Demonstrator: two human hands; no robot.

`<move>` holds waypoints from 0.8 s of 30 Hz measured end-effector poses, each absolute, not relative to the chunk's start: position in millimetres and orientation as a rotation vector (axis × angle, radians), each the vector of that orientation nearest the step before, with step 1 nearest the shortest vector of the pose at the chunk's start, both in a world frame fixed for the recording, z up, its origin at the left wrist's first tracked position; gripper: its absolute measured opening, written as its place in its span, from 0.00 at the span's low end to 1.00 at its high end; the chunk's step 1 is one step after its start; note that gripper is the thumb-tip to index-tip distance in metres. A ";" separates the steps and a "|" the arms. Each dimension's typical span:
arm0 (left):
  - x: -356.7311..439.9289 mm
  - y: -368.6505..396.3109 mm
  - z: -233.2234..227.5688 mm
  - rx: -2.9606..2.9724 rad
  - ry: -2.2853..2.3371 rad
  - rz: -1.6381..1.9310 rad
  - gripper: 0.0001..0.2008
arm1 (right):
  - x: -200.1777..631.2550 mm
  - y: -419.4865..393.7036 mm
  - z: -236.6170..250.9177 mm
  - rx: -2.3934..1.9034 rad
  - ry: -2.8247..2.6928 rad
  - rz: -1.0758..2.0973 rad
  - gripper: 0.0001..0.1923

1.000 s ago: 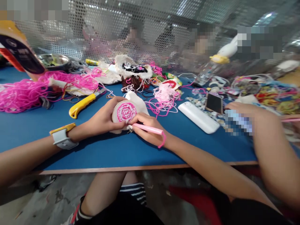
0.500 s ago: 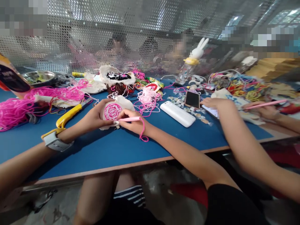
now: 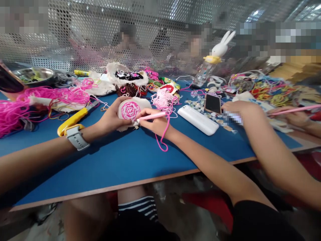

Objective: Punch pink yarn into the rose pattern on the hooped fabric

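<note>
In the head view, my left hand (image 3: pixel 114 116) clasps the hooped cloth (image 3: pixel 132 109) inside the surface's (image 3: pixel 117 164) near edge; my right hand (image 3: pixel 151 122) pinches a pink pen-like tool (image 3: pixel 153 115) against it. A pink-and-white spiral (image 3: pixel 130 110) is filled in, plain cloth (image 3: pixel 144 102) around it; what's left, I cannot tell.

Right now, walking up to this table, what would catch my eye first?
Probably the round pink-and-white yarn spiral on cream cloth, near the middle, held in the person's left hand while the right hand grips a pink pen-shaped tool at the spiral's edge. Next come the tangled heap of pink yarn on the left of the blue table and the clear bottle topped with a white rabbit head at the back right.
</note>
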State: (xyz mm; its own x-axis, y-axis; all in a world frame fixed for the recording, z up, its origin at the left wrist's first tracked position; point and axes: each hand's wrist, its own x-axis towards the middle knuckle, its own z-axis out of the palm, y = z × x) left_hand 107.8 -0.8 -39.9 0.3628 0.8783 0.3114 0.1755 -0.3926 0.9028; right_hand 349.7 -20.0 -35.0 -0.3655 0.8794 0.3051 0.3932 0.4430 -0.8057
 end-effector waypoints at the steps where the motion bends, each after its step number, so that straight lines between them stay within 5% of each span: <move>1: 111.3 5.1 -42.5 1.813 0.895 1.087 0.39 | 327.5 -20.8 -41.0 -1.056 -1.939 0.825 0.13; 7: 118.3 19.8 -54.8 1.776 0.795 1.091 0.39 | 312.0 -19.2 -48.6 -1.001 -1.869 0.773 0.05; 13: 114.8 15.4 -52.8 1.813 0.754 1.096 0.37 | 309.0 -19.8 -55.8 -0.828 -2.006 0.367 0.03; 18: 115.0 15.2 -52.1 1.748 0.778 1.072 0.37 | 301.6 -18.8 -58.7 -0.854 -1.996 0.518 0.03; 24: 114.2 12.0 -51.5 1.703 0.773 1.033 0.37 | 438.4 -6.0 -11.9 -0.831 -2.136 0.642 0.14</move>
State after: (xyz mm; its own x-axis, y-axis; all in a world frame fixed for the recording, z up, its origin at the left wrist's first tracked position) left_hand 114.2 12.0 -51.5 0.4397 0.8511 0.2867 0.0353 -0.3353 0.9414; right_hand 438.4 -6.0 -11.9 -0.5136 0.7261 0.4572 0.3536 0.6646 -0.6582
